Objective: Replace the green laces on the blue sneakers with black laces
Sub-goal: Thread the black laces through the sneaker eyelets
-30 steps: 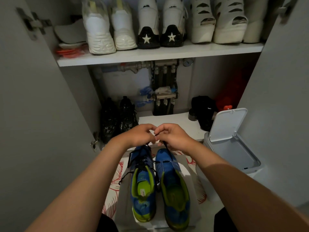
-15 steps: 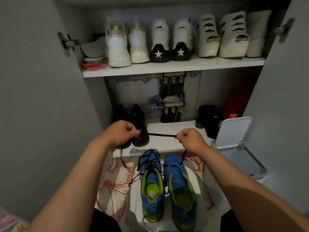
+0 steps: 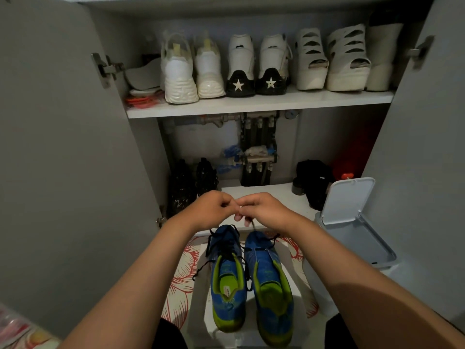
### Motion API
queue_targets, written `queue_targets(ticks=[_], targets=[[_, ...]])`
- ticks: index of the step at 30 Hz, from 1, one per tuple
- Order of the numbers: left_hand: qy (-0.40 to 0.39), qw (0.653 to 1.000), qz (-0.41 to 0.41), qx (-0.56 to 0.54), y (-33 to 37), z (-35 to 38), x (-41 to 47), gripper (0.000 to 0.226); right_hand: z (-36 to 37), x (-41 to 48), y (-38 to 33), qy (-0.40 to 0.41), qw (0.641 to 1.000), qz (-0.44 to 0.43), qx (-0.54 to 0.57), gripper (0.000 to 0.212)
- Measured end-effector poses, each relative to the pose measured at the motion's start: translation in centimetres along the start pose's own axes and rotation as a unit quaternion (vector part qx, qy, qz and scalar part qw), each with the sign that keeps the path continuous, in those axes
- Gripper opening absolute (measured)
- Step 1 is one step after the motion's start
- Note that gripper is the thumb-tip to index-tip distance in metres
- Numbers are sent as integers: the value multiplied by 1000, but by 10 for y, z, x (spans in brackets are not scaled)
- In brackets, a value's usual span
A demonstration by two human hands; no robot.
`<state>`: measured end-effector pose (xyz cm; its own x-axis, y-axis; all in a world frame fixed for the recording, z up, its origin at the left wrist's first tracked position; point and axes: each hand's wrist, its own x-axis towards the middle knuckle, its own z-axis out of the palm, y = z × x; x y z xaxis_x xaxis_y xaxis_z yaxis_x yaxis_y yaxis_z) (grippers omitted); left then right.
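Observation:
Two blue sneakers with lime-green linings stand side by side on a white sheet, toes pointing away from me. The left sneaker (image 3: pixel 227 280) carries a black lace threaded through its eyelets, ends trailing off to its left. From the toe of the right sneaker (image 3: pixel 270 280) a black lace (image 3: pixel 253 226) rises to my hands. My left hand (image 3: pixel 214 210) and my right hand (image 3: pixel 264 210) meet fingertip to fingertip above the toes, both pinching this lace. No green lace is in view.
An open cabinet stands ahead, its doors swung wide at both sides. White shoes line the upper shelf (image 3: pixel 259 103); black shoes (image 3: pixel 191 187) and a dark bag (image 3: pixel 313 181) sit below. A grey bin (image 3: pixel 352 238) with raised lid stands at right. A floral mat (image 3: pixel 183 273) lies underneath.
Half a second ago my hands were apart with the lace stretched taut between them; they have come back together above the sneaker toes. The view has tilted up a little.

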<state>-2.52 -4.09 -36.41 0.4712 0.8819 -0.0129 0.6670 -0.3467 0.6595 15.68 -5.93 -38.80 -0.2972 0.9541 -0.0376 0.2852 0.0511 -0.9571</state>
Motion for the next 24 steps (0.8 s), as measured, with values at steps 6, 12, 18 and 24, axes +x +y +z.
queue_targets(ticks=[6, 12, 18, 24], targets=[[-5, 999, -51, 12, -21, -8, 3, 20, -21, -1, 18, 98, 989, 41, -107, 20], [19, 996, -83, 19, -41, -7, 4, 24, -41, -4, 40, 164, 938, 105, -288, 25], [-13, 998, -54, -7, -27, 18, 10, 28, -37, -7, 49, 127, 889, 157, -412, 21], [7, 1000, 7, 16, -10, 48, 20, 17, -16, -2, 40, 34, 996, 76, -31, 43]])
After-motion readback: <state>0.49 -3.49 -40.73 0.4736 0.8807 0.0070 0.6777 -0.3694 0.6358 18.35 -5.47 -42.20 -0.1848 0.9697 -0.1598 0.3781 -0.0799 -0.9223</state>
